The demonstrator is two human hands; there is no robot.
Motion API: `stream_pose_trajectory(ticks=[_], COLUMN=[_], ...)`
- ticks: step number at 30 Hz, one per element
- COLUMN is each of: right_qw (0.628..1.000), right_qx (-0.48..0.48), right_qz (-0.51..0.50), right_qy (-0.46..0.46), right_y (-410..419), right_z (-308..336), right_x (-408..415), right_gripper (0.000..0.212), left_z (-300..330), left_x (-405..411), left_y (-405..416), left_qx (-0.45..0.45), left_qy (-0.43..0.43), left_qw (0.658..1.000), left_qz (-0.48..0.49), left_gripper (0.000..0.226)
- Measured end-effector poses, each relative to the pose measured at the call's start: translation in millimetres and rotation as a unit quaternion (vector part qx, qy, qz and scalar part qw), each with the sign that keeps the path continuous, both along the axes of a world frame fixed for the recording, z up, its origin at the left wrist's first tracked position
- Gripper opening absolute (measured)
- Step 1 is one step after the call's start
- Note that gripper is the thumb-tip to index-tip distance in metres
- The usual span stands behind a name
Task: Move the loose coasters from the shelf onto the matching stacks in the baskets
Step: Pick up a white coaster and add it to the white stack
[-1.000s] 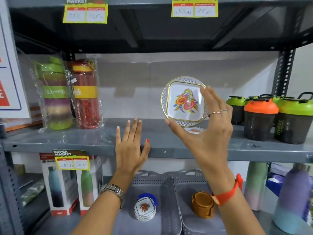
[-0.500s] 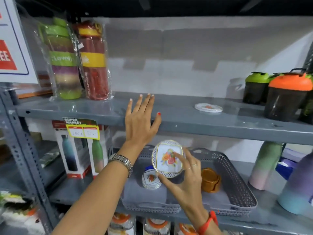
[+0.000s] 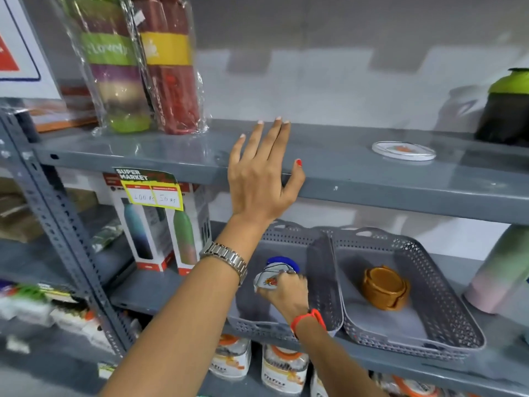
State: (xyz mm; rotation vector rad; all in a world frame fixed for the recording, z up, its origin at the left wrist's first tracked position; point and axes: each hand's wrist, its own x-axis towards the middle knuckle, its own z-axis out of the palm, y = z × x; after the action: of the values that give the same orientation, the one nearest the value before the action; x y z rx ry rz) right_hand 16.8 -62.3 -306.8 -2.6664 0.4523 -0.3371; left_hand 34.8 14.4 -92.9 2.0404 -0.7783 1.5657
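— So, where are the two hands?

— Well, the left hand (image 3: pixel 262 179) is flat against the front edge of the grey shelf (image 3: pixel 372 179). Its fingers are straight and a little spread, and they hold nothing. A metal watch (image 3: pixel 226 257) is on this wrist.

— And the other one?

— The right hand (image 3: pixel 286 293) is low, inside the left basket (image 3: pixel 320 270). Its fingers are closed around a white coaster with a flower print (image 3: pixel 267 280). The coaster is just above or on the white stack there; I cannot tell if it touches, because the hand covers most of the stack. Something blue (image 3: pixel 282 260) shows behind it. An orange band (image 3: pixel 309 318) is on the right wrist.

— Is any coaster on the shelf?

— Yes, one loose white coaster (image 3: pixel 403 150) lies flat on the shelf, to the right, well apart from the left hand and near a dark shaker with a green lid (image 3: pixel 506 107).

— What is in the second basket?

— The right basket (image 3: pixel 429 282) stands just beside the left one, their walls are touching. A brown coaster set (image 3: pixel 385 287) sits in it. At the far left of the shelf, two wrapped bottles (image 3: pixel 143 64) stand upright.
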Motion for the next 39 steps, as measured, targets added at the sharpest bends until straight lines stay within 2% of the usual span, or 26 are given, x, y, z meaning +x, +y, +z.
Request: stream_pose_trajectory(ticks=[2,4,6,11,14,24,30,33,36,39], right_qw=[0.998,0.989,0.983,0.985,0.98,0.983,0.981,0.994,0.998,0.987], right_qx=[-0.043,-0.119,-0.152,-0.079,-0.051,0.031,0.022,0.035,0.039,0.039], right_qz=[-0.005,0.005,0.014,0.035,0.055,0.093,0.084,0.046,0.016,0.021], right_qy=[0.038,0.084,0.105,0.152,0.186,0.158,0.175,0.094,-0.05,-0.154], right_y=[-3,-8,-12,-22,-28,-42,-44,-35,-22,-14], right_z=[2,-2,-7,-12,-15,-10,-6,6,22,41], right_x=[8,15,20,33,41,45,34,15,-20,-59], right_gripper=[0.04,0.052,0.065,0.116,0.127,0.114,0.13,0.127,0.096,0.07], left_z=[0,-1,-1,-1,-2,-1,-2,-1,-1,-1], left_x=[0,1,1,1,1,1,2,1,0,-3], left_y=[0,0,0,0,0,0,0,1,2,4], left_qx=[-0.003,-0.005,-0.004,-0.005,-0.008,-0.007,0.0,0.003,0.011,0.018], left_qy=[-0.002,-0.005,-0.006,-0.012,-0.012,-0.013,-0.01,-0.002,0.011,0.02], left_qw=[1.0,1.0,1.0,1.0,1.0,1.0,1.0,1.0,1.0,1.0], left_qz=[-0.003,-0.002,0.001,0.001,0.001,0.0,0.001,0.0,0.0,-0.003], left_gripper=[0.055,0.056,0.056,0.056,0.056,0.056,0.055,0.055,0.055,0.055])
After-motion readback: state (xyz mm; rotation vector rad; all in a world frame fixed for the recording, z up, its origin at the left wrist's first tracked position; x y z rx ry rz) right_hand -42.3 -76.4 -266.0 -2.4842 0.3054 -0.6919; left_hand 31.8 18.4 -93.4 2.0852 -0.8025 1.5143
